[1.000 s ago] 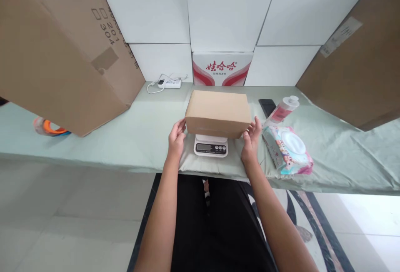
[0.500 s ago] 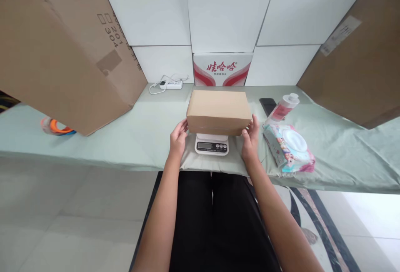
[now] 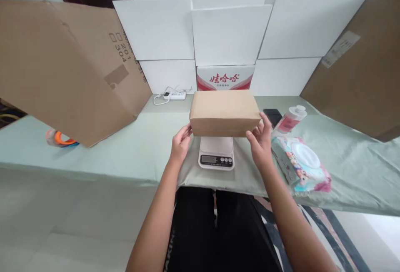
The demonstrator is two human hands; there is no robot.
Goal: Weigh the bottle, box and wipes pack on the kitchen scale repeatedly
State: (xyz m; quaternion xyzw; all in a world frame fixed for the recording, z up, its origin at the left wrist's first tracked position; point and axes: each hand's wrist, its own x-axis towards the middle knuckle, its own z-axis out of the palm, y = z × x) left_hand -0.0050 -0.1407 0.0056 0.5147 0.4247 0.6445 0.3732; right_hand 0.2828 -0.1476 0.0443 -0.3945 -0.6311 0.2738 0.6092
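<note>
Two bare hands on one small brown cardboard box (image 3: 224,112), held level above a white digital scale (image 3: 216,153). Left hand (image 3: 180,145) at the box's left end, fingers curled and tips touching the lower left corner, palm apart from the cardboard. Right hand (image 3: 260,140) clasping the right end, thumb up along the near right edge, fingers wrapped behind. Box closed, long side across the view, raised clear of the scale's platform with the white platform showing beneath. Scale flat on the pale green tablecloth (image 3: 140,147), display and buttons facing the body, just in front of the lap.

To the right, near the right hand: a pack of wet wipes (image 3: 301,163) with a white round lid and cartoon print, lying flat by the table edge; a white bottle with a pink label (image 3: 290,118) lying on its side behind the pack; a dark phone (image 3: 272,114) flat beside the bottle. Behind the box, against stacked white boxes (image 3: 229,34), a red and white printed carton (image 3: 225,78). Farther left at the back, a white power strip (image 3: 174,95) with its cord. Large brown cartons at both flanks: one (image 3: 68,63) leaning over the left of the table, another (image 3: 356,72) on the right. Under the left carton's edge, an orange tape roll (image 3: 58,138)
</note>
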